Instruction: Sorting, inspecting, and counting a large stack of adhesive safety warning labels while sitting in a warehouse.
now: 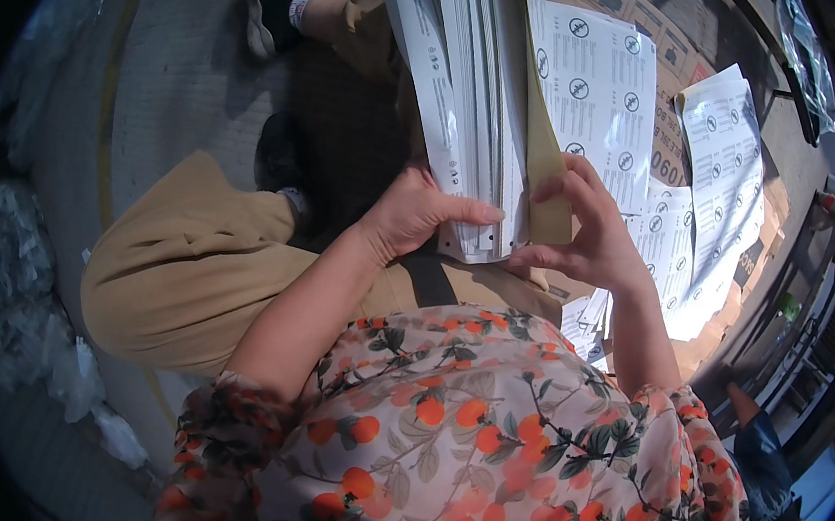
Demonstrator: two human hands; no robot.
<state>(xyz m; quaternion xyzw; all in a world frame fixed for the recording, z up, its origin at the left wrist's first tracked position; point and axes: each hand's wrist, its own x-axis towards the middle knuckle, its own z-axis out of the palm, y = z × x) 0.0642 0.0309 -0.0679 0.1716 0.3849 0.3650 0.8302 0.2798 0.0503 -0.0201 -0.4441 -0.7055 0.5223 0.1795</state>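
Clear plastic wrapping (9, 249), bunched along the floor (169, 83) at far left; slick underfoot if stepped on. Leg in tan trousers (188, 273), knee bent, beside the work. Left hand (408, 211), pinching: thumb laid across the front near the lower end, fingers hidden behind. Stack of printed sheets (471, 85), held on end over the lap, lower edges near the trousers, upper end leaning away; leaves uneven at the top. Risk: one thumb bears on a few front leaves only, so inner ones could slip down and lose alignment. Yellowish sheet (542, 148), standing on the right face of the stack, curved; liable to crease or tear if pulled while bent. Right hand (591, 234), half curled, fingers at the yellowish sheet, thumb by the stack's lower corner; whether it grips cannot be told. Should it let go, the outer leaves might fan open. Loose printed sheets (592, 93), overlapping on flattened cardboard (668, 126); a forearm brushing them could push them askew. Further bunch of sheets (724, 151), rumpled, toward the cardboard's right edge; could slide off if knocked.
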